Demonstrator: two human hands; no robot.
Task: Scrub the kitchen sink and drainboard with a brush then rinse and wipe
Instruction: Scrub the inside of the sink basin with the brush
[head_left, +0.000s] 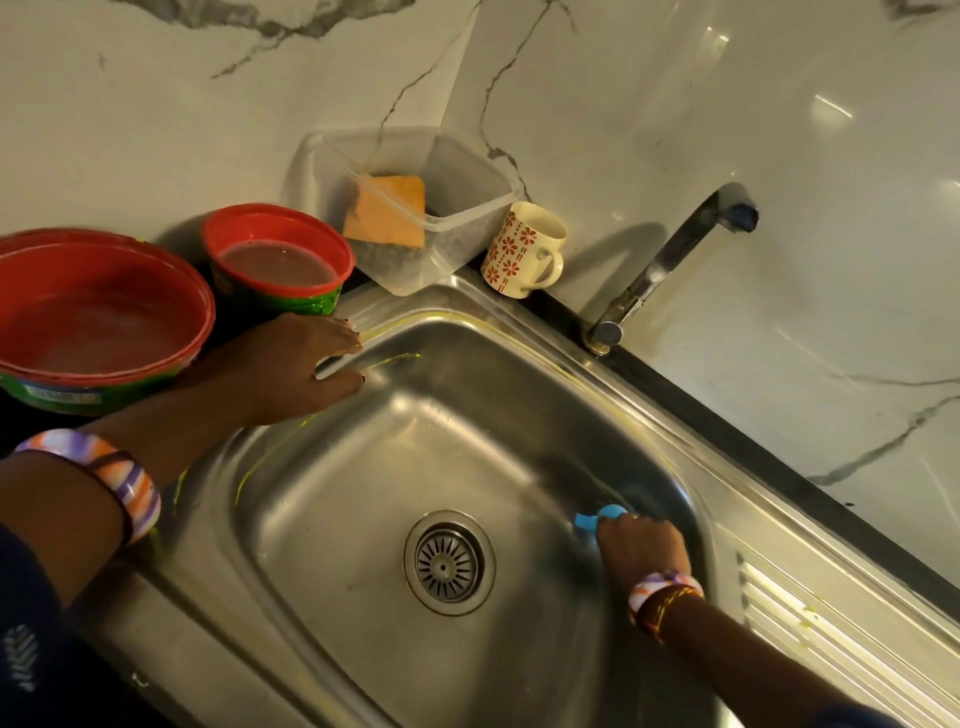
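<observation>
Marble walls back a steel sink (332, 519). Against the sink's right inner wall, a blue brush (602, 517) is gripped by the right hand (641, 548). On its left rim, the left hand (291, 364) is laid flat, fingers straight, holding nothing.

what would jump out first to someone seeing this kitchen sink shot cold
Probably the two red bowls holding reddish water at far left, bright against the pale marble wall. Next, the steel sink filling the middle, where the right hand grips a blue brush against the basin's right wall and the left hand rests on the far-left rim. An orange sponge in a clear tub sits behind.
</observation>
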